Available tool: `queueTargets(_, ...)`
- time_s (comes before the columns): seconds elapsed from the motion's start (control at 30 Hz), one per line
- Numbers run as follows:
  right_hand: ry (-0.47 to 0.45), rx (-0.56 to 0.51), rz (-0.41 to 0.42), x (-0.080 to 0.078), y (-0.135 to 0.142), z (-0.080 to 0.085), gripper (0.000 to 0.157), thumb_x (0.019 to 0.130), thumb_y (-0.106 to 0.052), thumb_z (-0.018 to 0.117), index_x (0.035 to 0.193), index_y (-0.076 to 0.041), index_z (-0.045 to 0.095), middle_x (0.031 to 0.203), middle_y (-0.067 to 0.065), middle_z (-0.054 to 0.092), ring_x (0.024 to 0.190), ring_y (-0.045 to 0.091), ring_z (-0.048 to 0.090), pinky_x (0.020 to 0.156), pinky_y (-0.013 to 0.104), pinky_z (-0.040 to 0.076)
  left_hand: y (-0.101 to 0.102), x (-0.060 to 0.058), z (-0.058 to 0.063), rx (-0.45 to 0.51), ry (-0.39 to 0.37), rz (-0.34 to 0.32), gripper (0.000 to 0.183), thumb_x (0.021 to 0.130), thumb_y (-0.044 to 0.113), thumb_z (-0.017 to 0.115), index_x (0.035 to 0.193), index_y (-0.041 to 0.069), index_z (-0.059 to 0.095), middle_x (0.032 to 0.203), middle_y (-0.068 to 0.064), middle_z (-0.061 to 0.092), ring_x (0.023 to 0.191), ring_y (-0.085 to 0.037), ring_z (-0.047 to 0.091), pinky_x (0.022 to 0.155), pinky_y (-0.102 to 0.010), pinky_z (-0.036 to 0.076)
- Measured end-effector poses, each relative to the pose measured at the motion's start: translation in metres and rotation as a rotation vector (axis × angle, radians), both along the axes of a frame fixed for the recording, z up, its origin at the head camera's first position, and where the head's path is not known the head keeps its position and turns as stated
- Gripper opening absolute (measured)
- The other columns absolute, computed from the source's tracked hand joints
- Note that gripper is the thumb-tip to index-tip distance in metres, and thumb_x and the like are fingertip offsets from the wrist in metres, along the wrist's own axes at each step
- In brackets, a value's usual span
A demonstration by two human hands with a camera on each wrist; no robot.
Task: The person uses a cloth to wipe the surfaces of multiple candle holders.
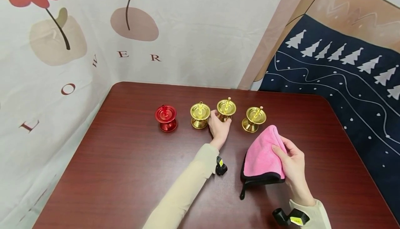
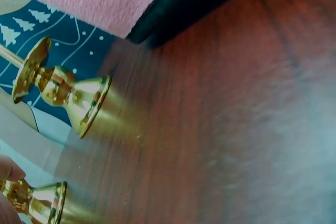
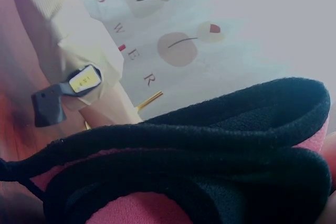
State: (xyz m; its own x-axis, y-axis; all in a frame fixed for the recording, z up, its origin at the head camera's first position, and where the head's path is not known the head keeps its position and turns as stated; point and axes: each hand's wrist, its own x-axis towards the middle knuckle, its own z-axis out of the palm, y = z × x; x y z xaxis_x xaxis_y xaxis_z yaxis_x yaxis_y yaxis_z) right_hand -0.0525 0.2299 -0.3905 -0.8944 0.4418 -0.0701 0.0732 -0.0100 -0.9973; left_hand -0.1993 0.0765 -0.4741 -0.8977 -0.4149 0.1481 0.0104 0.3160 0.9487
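Note:
My left hand point(image 1: 219, 128) grips the stem of a gold candle holder point(image 1: 226, 107), which has a shallow dish and a thin tube rising from it. In the left wrist view, fingers wrap the waist of this holder above its flared base point(image 2: 48, 203). To its left stands a second gold holder point(image 1: 200, 112), close beside the hand; to its right is a third point(image 1: 253, 117). A red holder point(image 1: 166, 116) of like shape is farthest left. My right hand point(image 1: 293, 164) holds a folded pink cloth point(image 1: 262, 152) with black edging and a hanging loop, thumb on its near face.
Everything stands on a dark red-brown wooden table point(image 1: 131, 159). A pale curtain point(image 1: 200, 41) with flower prints and letters hangs along the back and left. At the right is a navy fabric point(image 1: 337, 83) with white trees.

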Motion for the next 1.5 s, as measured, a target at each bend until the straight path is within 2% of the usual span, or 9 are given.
queueTargets(0.13,-0.013,0.001,-0.008,0.0,0.001,-0.002,0.026,0.082,0.0,0.067,0.103,-0.016,0.071,0.084,-0.011,0.068,0.067,0.006,0.063,0.061,0.016,0.05,0.002,-0.006,-0.001,-0.087,-0.027,0.001,0.047,0.063,0.008,0.079,0.104,0.003,0.056,0.098,-0.013,0.062,0.098,-0.032,0.055,0.084,-0.041,0.043)
queueTargets(0.27,-0.018,0.003,-0.012,0.0,0.0,-0.002,0.026,0.082,0.0,0.067,0.102,-0.016,0.071,0.083,-0.011,0.068,0.067,0.005,0.062,0.061,0.016,0.05,0.003,-0.01,-0.003,-0.165,-0.022,-0.01,0.045,0.064,0.009,0.079,0.103,0.001,0.057,0.098,-0.014,0.063,0.098,-0.033,0.055,0.087,-0.042,0.041)
queueTargets(0.47,0.0,-0.008,0.002,0.001,-0.001,-0.002,0.026,0.082,0.0,0.067,0.104,-0.014,0.07,0.085,-0.01,0.068,0.067,0.006,0.063,0.061,0.017,0.05,0.004,-0.014,-0.005,-0.207,-0.035,0.007,0.043,0.064,0.011,0.078,0.101,0.0,0.059,0.099,-0.014,0.064,0.1,-0.033,0.055,0.089,-0.045,0.04)
queueTargets(0.67,0.009,-0.013,-0.002,0.001,-0.002,-0.002,0.027,0.082,0.001,0.067,0.105,-0.012,0.07,0.086,-0.009,0.068,0.068,0.006,0.062,0.061,0.017,0.05,0.002,-0.014,-0.007,-0.173,-0.014,0.013,0.04,0.065,0.009,0.078,0.1,0.001,0.062,0.097,-0.014,0.063,0.098,-0.033,0.056,0.087,-0.043,0.041)
queueTargets(0.93,0.024,-0.033,0.006,0.001,-0.001,-0.002,0.027,0.082,0.002,0.066,0.103,-0.014,0.071,0.085,-0.009,0.068,0.068,0.006,0.062,0.061,0.017,0.05,0.0,-0.013,-0.01,-0.138,0.039,0.024,0.022,0.065,0.005,0.076,0.081,0.002,0.062,0.084,-0.012,0.06,0.088,-0.032,0.055,0.081,-0.04,0.042)
queueTargets(1.07,0.035,-0.04,0.017,0.001,0.0,-0.003,0.028,0.082,0.003,0.066,0.105,-0.013,0.071,0.087,-0.009,0.068,0.07,0.006,0.062,0.063,0.016,0.049,-0.001,-0.011,-0.012,-0.136,0.079,0.028,0.02,0.065,0.006,0.076,0.078,0.003,0.061,0.083,-0.01,0.06,0.087,-0.03,0.055,0.079,-0.039,0.041)
queueTargets(1.33,0.038,-0.038,0.007,0.0,0.0,-0.003,0.028,0.082,0.003,0.066,0.103,-0.014,0.071,0.086,-0.009,0.068,0.07,0.005,0.062,0.063,0.016,0.049,0.0,-0.004,-0.015,-0.091,0.11,-0.021,0.029,0.062,0.004,0.076,0.083,0.005,0.058,0.087,-0.01,0.06,0.09,-0.028,0.055,0.081,-0.039,0.043)
queueTargets(1.5,0.035,-0.028,0.01,-0.001,0.001,-0.003,0.027,0.082,0.002,0.067,0.104,-0.012,0.071,0.086,-0.01,0.068,0.07,0.005,0.062,0.063,0.016,0.049,0.0,0.001,-0.013,-0.071,0.097,-0.077,0.031,0.061,0.006,0.077,0.083,0.006,0.056,0.088,-0.01,0.058,0.092,-0.027,0.055,0.081,-0.039,0.043)
